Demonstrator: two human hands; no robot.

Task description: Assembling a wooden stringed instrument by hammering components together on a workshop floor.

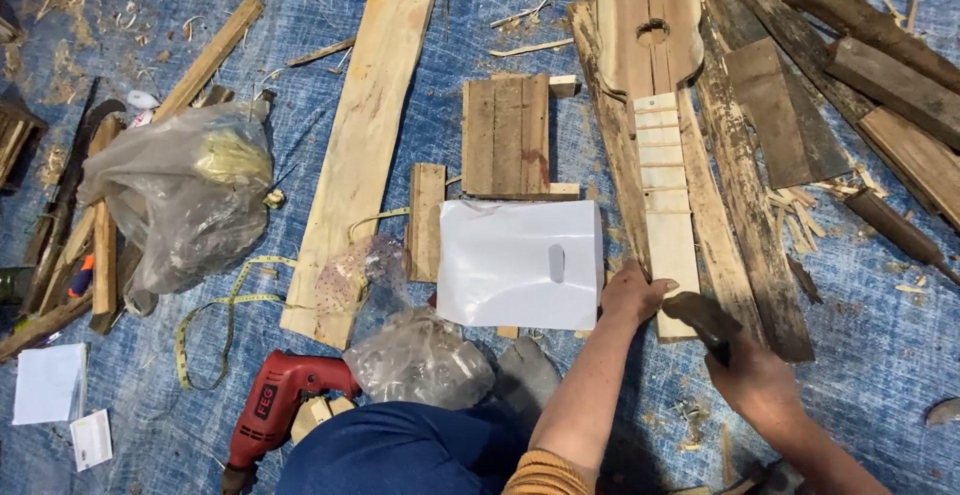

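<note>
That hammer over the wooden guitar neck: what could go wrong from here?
The left hand rests at the end of the pale guitar neck, close beneath the hammer in the right hand, so a stray blow might catch the fingers. A hard strike could perhaps split the thin neck. The loose white bag beside it could slip underhand.

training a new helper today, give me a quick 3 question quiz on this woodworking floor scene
1. True or false: the left hand rests on the pale guitar-shaped wooden piece.
2. What does the right hand hold? A) a dark hammer-like tool B) the tape measure C) the plastic bag
3. Fill in: the red power drill lies on the blue ____.

Key
1. True: it presses the lower end of the neck.
2. A: the dark hammer-like tool is just above that end.
3. tarp
</note>
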